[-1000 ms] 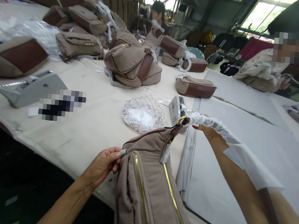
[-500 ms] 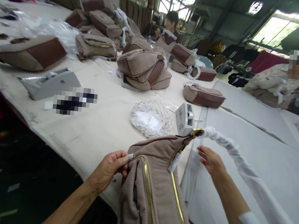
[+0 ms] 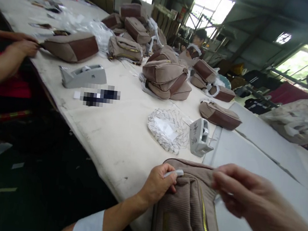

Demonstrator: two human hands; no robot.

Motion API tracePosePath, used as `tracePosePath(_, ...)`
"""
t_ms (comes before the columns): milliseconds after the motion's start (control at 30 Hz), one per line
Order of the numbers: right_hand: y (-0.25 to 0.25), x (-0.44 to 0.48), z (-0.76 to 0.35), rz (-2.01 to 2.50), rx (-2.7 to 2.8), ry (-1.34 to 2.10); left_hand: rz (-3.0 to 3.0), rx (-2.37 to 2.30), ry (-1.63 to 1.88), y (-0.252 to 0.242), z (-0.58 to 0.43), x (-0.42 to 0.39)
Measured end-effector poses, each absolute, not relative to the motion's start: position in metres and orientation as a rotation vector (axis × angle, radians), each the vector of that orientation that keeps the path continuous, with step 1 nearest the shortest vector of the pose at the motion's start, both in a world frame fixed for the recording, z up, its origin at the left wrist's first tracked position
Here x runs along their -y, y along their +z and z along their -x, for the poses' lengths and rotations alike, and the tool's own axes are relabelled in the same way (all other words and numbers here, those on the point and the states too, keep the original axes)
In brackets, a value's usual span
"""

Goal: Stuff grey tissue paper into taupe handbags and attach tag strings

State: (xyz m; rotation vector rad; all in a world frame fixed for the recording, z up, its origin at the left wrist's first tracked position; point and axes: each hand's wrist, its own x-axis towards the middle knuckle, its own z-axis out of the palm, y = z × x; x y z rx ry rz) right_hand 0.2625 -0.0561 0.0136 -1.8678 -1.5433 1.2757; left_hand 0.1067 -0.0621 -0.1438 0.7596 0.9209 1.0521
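A taupe corduroy bag (image 3: 183, 206) with a gold zipper stands upright at the table's front edge. My left hand (image 3: 159, 184) pinches a zipper pull wrapped in white (image 3: 177, 172) at the upper left of its front pocket. Over the bag's upper right side is my right hand (image 3: 241, 192), smeared by motion, with thumb and fingertips pressed together. Whatever those fingertips may hold is too small or blurred to make out. This hand and forearm hide the bag's right edge and its strap.
Beyond the bag are a tape dispenser (image 3: 199, 138) and a clear bag of thin looped strings (image 3: 167, 129). Another dispenser (image 3: 85, 76) stands farther left. Several finished bags (image 3: 166, 76) are piled behind. At the left, a co-worker's hands (image 3: 23, 48) touch a bag (image 3: 71, 46).
My right hand has moved from beside the strap to over the bag's upper right, its fingers closing together. The view has swung left. A co-worker's hands have come in at the left.
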Motion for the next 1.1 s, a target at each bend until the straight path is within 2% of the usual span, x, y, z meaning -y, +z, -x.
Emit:
tracePosePath(100, -0.005, 0.054, -0.232, 1.850, 1.483, 1.477, -0.826, -0.889, 1.058, -0.142, -0.111, 0.068)
tracePosePath(300, -0.043, 0.042, -0.230, 2.013, 1.530, 1.424, -0.937, -0.977, 1.064, -0.140, -0.108, 0.073)
tracePosePath(900, -0.046, 0.032, -0.216, 2.333, 1.517, 1.378, -1.232, -1.059, 1.197, -0.135, -0.108, 0.076)
tracePosePath(1100, -0.050, 0.035, -0.219, 2.309, 1.482, 1.415, -1.285, -1.085, 1.061, -0.131, -0.097, 0.070)
